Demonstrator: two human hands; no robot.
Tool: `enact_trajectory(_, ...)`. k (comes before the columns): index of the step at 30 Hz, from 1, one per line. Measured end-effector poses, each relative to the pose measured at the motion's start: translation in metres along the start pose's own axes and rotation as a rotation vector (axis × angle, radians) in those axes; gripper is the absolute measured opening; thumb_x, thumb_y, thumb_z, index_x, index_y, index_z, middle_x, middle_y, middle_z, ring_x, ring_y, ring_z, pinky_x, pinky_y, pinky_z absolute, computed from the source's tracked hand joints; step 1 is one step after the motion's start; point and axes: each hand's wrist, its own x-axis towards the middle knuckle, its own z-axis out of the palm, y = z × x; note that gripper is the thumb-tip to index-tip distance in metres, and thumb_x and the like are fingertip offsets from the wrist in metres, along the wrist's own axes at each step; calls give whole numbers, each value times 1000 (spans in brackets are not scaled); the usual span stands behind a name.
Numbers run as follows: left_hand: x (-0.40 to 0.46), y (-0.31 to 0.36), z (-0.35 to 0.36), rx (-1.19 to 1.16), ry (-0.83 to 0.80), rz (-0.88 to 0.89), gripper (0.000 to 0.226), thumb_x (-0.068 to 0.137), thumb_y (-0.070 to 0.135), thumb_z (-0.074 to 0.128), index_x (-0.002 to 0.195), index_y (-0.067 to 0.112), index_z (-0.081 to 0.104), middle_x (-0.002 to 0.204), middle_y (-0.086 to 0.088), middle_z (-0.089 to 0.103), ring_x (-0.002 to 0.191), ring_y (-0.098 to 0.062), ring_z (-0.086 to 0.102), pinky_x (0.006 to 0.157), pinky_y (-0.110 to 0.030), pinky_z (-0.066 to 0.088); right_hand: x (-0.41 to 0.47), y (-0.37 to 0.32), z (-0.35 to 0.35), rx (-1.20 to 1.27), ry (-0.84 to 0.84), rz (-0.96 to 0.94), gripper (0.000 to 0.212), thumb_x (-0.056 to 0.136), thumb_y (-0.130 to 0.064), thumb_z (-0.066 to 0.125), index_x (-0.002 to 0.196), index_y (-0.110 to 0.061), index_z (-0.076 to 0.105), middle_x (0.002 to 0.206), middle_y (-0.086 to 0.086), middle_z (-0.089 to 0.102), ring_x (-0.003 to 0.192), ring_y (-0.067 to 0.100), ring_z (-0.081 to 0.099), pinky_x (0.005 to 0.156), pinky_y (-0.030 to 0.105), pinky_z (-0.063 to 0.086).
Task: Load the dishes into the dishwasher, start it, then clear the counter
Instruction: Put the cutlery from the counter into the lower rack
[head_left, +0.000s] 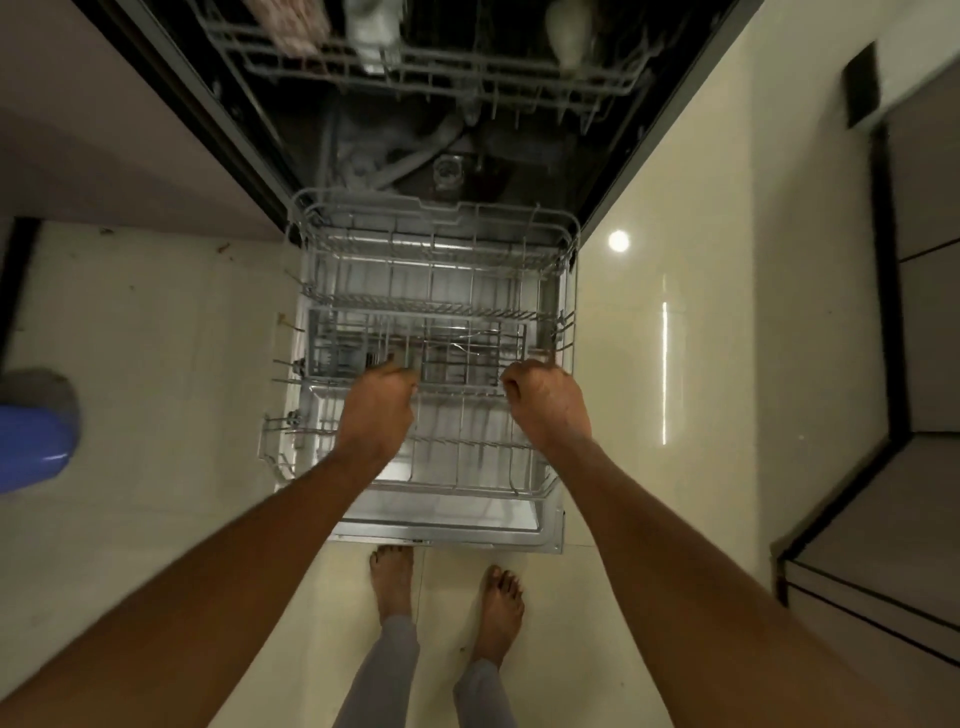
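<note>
Both hands are down in the lower rack (436, 312), which is pulled out over the open door (447, 525) of the dishwasher (415, 156): the left hand (376, 402) and right hand (545, 402) each have fingers curled round a wire bar near the middle, so it looks like the rack is being slid w/ both hands. The lower rack has no dishes in it, but the upper rack (431, 67) farther in holds some blurry things, maybe cups. So I think loading has only just begun; next the person prob. needs to let go and get dishes from the surface, which can't be seen here.
</note>
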Motion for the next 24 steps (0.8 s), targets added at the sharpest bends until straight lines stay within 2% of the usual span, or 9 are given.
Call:
enact_trajectory(2, -27, 3, -8, -44, 31, -34, 22, 89, -8, 55, 94, 7, 71, 94, -11, 69, 79, -17, 56, 73, -24, 44, -23, -21, -35, 10, -69, 0, 21, 102, -9, 53, 92, -12, 71, 81, 6, 68, 66, 21, 62, 67, 31, 56)
enact_trajectory(6, -89, 49, -72, -90, 89, -107, 17, 97, 3, 53, 100, 11, 68, 80, -7, 66, 69, -19, 62, 62, -29, 49, -66, -63, -110, 23, -180, -11, 28, 105, -15, 43, 89, -12, 66, 82, 8, 68, 73, 28, 68, 74, 42, 61)
enact_trajectory(8, -121, 72, -107, -70, 41, -107, 16, 101, 9, 50, 102, 12, 65, 77, -4, 63, 69, -20, 61, 64, -32, 50, -88, -83, -144, -2, -212, -15, 30, 105, -17, 42, 96, -9, 70, 90, 12, 71, 82, 31, 70, 79, 45, 61)
enact_trajectory(10, -151, 90, -140, -32, -11, -83, 19, 104, 14, 47, 109, 12, 65, 86, -10, 68, 79, -27, 67, 71, -36, 52, -108, -103, -173, -8, -228, -7, 29, 103, -18, 43, 101, -11, 71, 94, 12, 73, 85, 31, 70, 81, 46, 61)
enact_trajectory(12, -179, 103, -174, 16, -29, -56, 21, 103, 15, 45, 113, 12, 63, 97, -14, 71, 90, -32, 69, 76, -39, 53, -128, -123, -200, 43, -240, 28, 30, 102, -22, 44, 95, -13, 72, 89, 9, 72, 80, 28, 70, 78, 45, 62)
enact_trajectory(15, -215, 111, -218, 122, -72, -65, 23, 98, 11, 44, 112, 12, 61, 103, -13, 70, 95, -33, 68, 80, -41, 54, -153, -160, -236, 91, -240, 24, 30, 101, -25, 47, 82, -15, 69, 81, 8, 68, 80, 30, 69, 76, 43, 61)
enact_trajectory(18, -246, 112, -261, 130, -57, -96, 22, 94, 8, 48, 109, 12, 64, 105, -12, 70, 100, -33, 68, 84, -40, 55, -175, -203, -267, 102, -220, 0, 28, 101, -25, 49, 80, -19, 66, 83, 9, 67, 82, 29, 68, 76, 41, 59)
enact_trajectory(21, -276, 103, -299, 173, -47, -116, 24, 96, 8, 48, 113, 10, 65, 111, -12, 69, 104, -31, 67, 86, -38, 54, -189, -249, -288, 89, -201, -46, 25, 102, -21, 51, 93, -11, 71, 92, 12, 71, 84, 28, 68, 80, 41, 59)
enact_trajectory(24, -299, 81, -326, 176, -16, -105, 26, 96, 8, 49, 116, 11, 65, 111, -11, 69, 101, -29, 68, 82, -35, 54, -193, -295, -298, 97, -186, -73, 24, 100, -22, 54, 93, -9, 73, 93, 14, 73, 85, 30, 69, 75, 36, 54)
